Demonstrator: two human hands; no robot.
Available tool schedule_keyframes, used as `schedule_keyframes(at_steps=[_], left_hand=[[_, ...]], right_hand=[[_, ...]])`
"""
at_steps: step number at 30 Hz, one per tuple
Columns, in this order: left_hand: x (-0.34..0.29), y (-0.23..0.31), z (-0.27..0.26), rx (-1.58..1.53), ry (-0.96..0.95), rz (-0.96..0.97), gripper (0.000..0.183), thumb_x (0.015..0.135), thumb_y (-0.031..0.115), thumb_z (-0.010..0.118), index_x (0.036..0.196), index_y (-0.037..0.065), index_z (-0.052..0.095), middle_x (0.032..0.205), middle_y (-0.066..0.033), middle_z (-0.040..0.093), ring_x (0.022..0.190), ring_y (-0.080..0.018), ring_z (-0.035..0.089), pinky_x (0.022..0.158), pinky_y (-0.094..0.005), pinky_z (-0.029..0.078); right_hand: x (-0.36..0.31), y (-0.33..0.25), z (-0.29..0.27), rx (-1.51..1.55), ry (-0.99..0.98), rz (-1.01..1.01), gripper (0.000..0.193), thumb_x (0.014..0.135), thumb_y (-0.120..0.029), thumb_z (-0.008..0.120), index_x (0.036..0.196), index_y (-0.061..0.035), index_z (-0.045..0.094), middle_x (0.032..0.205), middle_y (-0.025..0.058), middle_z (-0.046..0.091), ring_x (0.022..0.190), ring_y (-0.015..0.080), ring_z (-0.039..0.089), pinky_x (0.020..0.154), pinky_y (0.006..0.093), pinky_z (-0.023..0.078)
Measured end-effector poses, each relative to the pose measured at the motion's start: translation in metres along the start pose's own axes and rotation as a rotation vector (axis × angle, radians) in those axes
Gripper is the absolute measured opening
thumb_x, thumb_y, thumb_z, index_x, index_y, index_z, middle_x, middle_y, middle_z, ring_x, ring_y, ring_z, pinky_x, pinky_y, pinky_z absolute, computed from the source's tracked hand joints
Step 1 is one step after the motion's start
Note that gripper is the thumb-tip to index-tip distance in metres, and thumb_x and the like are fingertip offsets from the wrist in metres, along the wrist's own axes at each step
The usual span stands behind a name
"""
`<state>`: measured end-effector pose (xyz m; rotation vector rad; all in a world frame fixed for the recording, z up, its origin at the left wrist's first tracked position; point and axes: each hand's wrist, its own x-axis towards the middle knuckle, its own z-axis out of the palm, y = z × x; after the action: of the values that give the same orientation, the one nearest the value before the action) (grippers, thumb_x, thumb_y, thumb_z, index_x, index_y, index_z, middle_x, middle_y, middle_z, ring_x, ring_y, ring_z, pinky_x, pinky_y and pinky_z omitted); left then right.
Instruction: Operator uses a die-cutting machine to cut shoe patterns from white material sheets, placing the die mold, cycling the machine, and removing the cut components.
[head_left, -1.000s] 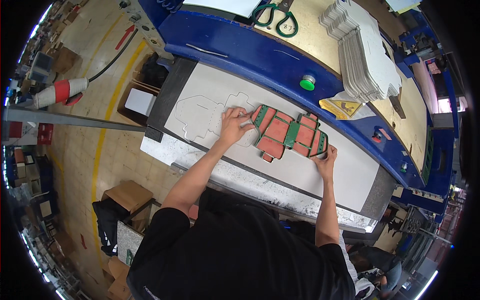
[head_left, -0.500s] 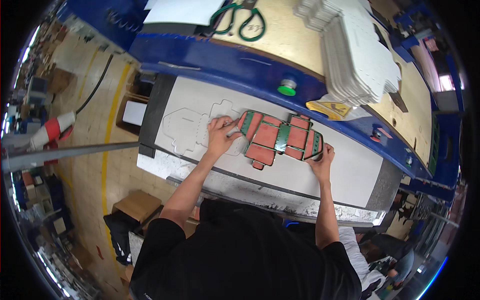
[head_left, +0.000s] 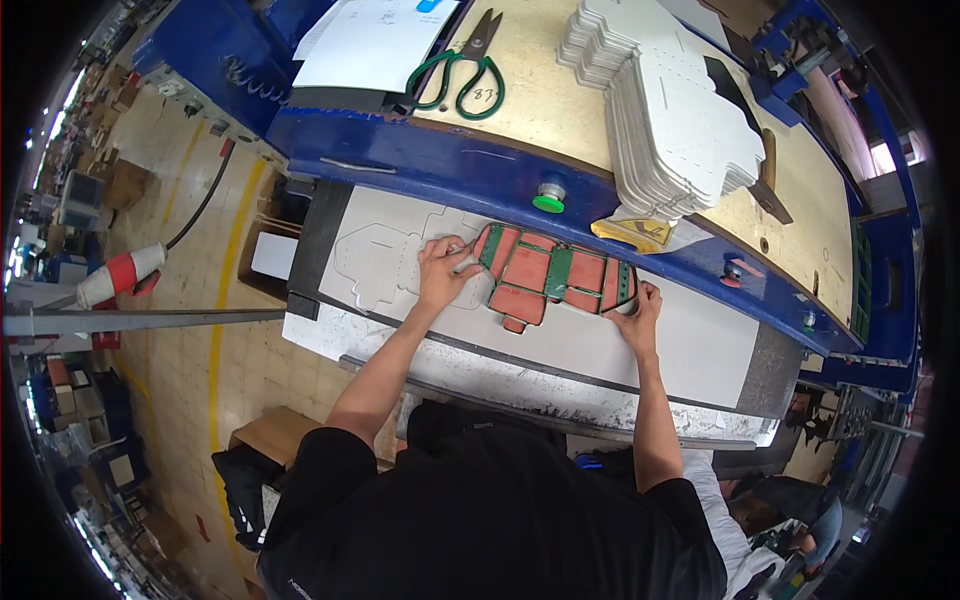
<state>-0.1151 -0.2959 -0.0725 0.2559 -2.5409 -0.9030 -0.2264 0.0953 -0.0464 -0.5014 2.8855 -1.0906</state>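
A cutting die [head_left: 522, 270] with red and green pads and dark edging lies on a pale grey board sheet [head_left: 690, 345]. My left hand [head_left: 445, 272] pinches its left end between thumb and fingers. At its right end, my right hand [head_left: 637, 315] holds the edge the same way. Left of the die, a cut outline [head_left: 375, 262] shows in the sheet, partly covered by my left hand. A blue machine beam [head_left: 450, 165] hides the die's far edge.
On the wooden top beyond the beam lie green-handled scissors [head_left: 462, 80], papers [head_left: 370, 45], a stack of white die-cut blanks [head_left: 665, 120] and a hammer [head_left: 768, 185]. A green button [head_left: 549, 198] sits on the beam. A metal bar [head_left: 150, 321] reaches in from the left.
The view has shifted, showing more of the scissors and wooden top. The beam now covers the die's far tab. Both hands keep their hold at the die's ends.
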Motion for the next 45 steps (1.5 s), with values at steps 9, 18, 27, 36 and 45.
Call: schedule_keyframes(at_steps=[9,18,27,36,45], left_hand=[[0.001,0.001,-0.001,0.013,-0.043,0.006,0.047,0.068,0.032,0.083,0.112,0.018,0.074,0.107,0.0035,0.058,0.102,-0.0203,0.049,0.085,-0.0370,0.035],[-0.018,0.030,-0.037,-0.014,0.112,-0.057,0.034,0.081,0.012,0.072,0.114,0.006,0.068,0.106,-0.0108,0.062,0.101,-0.0314,0.056,0.086,-0.0426,0.046],[-0.095,0.064,-0.006,-0.081,-0.137,-0.100,0.011,0.085,0.020,0.067,0.084,0.010,0.067,0.078,-0.0087,0.067,0.072,-0.0294,0.066,0.065,-0.0409,0.053],[-0.052,0.058,0.016,0.084,-0.084,-0.152,0.022,0.085,0.027,0.062,0.071,0.010,0.063,0.068,-0.0132,0.066,0.062,-0.0343,0.065,0.058,-0.0475,0.052],[-0.017,0.076,0.000,0.089,-0.135,-0.142,0.024,0.086,0.030,0.059,0.074,0.010,0.065,0.068,-0.0165,0.065,0.064,-0.0381,0.065,0.060,-0.0513,0.052]], right_hand=[[-0.001,-0.010,-0.008,-0.015,-0.056,0.025,0.089,0.052,-0.020,0.092,0.131,-0.0066,0.055,0.121,0.0125,0.046,0.115,0.0326,0.042,0.102,0.0415,0.037],[-0.018,0.077,-0.061,0.349,0.314,0.353,0.033,0.096,-0.019,0.062,0.125,-0.0042,0.061,0.094,0.0044,0.062,0.080,0.0117,0.059,0.069,0.0251,0.049],[0.118,0.048,-0.227,0.389,1.676,0.589,0.052,0.095,-0.037,0.046,0.114,0.0081,0.062,0.115,0.0367,0.060,0.109,0.0502,0.058,0.098,0.0527,0.043],[0.135,0.110,-0.288,0.775,1.580,0.951,0.088,0.088,-0.064,0.045,0.151,-0.0063,0.025,0.156,0.0211,0.025,0.137,0.0409,0.038,0.110,0.0538,0.037],[0.003,0.128,-0.247,0.769,0.775,0.538,0.071,0.090,-0.063,0.049,0.142,-0.0140,0.045,0.118,0.0075,0.057,0.108,0.0257,0.054,0.089,0.0485,0.043]])
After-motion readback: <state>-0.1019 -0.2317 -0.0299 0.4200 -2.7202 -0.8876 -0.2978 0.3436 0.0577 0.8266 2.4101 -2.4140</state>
